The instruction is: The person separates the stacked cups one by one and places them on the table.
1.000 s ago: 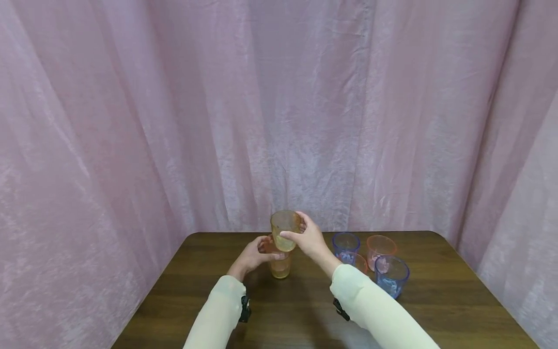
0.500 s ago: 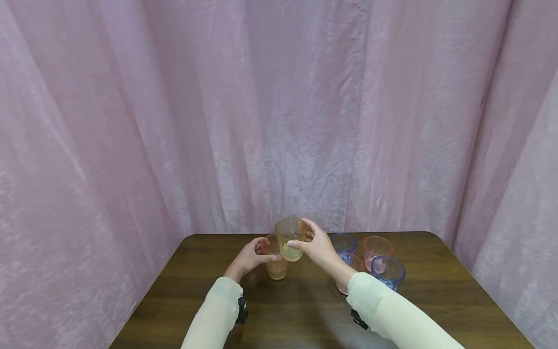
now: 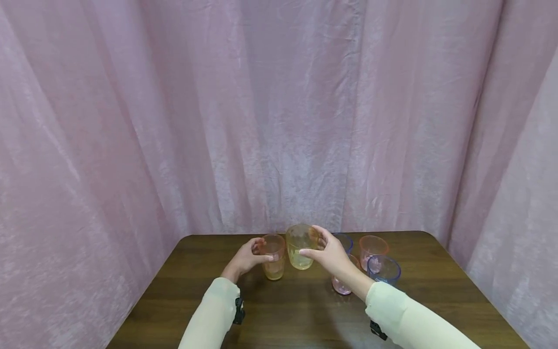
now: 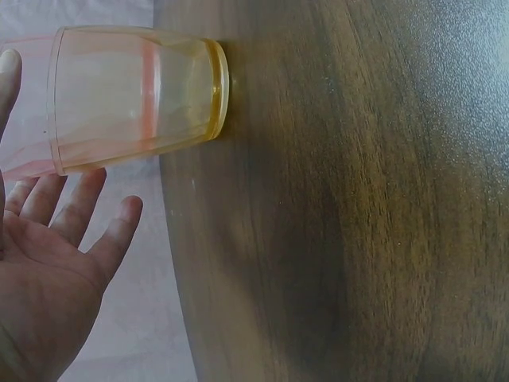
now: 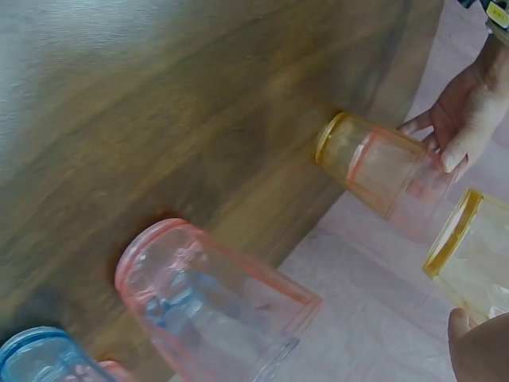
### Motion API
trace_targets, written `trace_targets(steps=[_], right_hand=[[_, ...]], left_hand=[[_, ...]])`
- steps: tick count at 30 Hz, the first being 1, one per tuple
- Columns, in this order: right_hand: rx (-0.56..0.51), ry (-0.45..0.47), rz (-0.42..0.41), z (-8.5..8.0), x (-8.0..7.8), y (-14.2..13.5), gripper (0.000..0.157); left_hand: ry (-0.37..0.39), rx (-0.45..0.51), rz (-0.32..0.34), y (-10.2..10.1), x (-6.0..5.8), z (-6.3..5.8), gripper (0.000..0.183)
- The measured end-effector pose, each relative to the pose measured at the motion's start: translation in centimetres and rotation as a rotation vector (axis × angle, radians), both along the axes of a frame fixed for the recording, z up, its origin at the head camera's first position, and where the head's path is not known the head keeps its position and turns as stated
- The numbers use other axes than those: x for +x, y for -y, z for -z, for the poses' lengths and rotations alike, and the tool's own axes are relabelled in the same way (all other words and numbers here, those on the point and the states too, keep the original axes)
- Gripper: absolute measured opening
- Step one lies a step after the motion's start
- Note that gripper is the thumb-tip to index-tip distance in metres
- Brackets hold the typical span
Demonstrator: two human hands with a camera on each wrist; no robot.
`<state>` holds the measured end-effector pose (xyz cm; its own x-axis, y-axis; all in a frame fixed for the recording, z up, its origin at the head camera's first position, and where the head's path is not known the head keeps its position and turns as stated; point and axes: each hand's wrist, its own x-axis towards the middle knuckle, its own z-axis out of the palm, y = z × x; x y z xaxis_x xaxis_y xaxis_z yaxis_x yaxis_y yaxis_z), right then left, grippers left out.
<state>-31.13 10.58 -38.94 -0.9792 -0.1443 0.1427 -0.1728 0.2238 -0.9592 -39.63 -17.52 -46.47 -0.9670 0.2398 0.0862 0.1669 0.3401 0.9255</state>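
Observation:
In the head view, my left hand point(image 3: 242, 259) holds a clear pink cup point(image 3: 274, 243) by its upper part, thumb on the near side. That cup is nested in a yellow cup point(image 4: 187, 91), whose base stands on the table in the left wrist view. To its right, my right hand point(image 3: 333, 254) grips a second yellow cup point(image 3: 301, 237) by its side. This one is in the air, upright, slightly tilted, and apart from the nested pair. In the right wrist view its yellow base rim point(image 5: 453, 232) shows beside the stack.
Right of my right hand stand several cups on the wooden table point(image 3: 296, 315): a near pink cup point(image 3: 341, 286), a far pink cup point(image 3: 373, 248), a near blue cup point(image 3: 383, 269) and a far blue cup point(image 3: 346, 240), partly hidden. A pink curtain point(image 3: 279, 121) hangs behind.
My right hand has carried its yellow cup rightward and down, from above the left-hand stack to beside it. My left hand keeps its hold on the pink cup. The view has shifted slightly.

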Motion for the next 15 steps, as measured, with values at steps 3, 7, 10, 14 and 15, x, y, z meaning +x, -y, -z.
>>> trace_targets(steps=[3, 7, 10, 14, 15], right_hand=[[-0.016, -0.011, -0.003, 0.2, 0.3, -0.5, 0.09], [-0.038, -0.034, -0.008, 0.7, 0.5, -1.3, 0.086], [-0.036, -0.043, -0.016, 1.0, 0.8, -2.0, 0.086], [-0.022, -0.033, -0.03, 1.3, 1.3, -2.9, 0.088], [-0.018, -0.032, -0.033, 1.4, 1.4, -3.1, 0.088]], left_hand=[[0.009, 0.008, 0.0, 0.0, 0.0, 0.0, 0.075], [0.015, 0.007, 0.006, 0.1, -0.1, 0.0, 0.077], [0.019, 0.01, 0.007, 0.1, -0.2, 0.0, 0.077], [0.021, 0.015, 0.009, 0.0, -0.2, 0.0, 0.078], [0.017, 0.009, 0.01, 0.0, -0.2, 0.0, 0.079]])
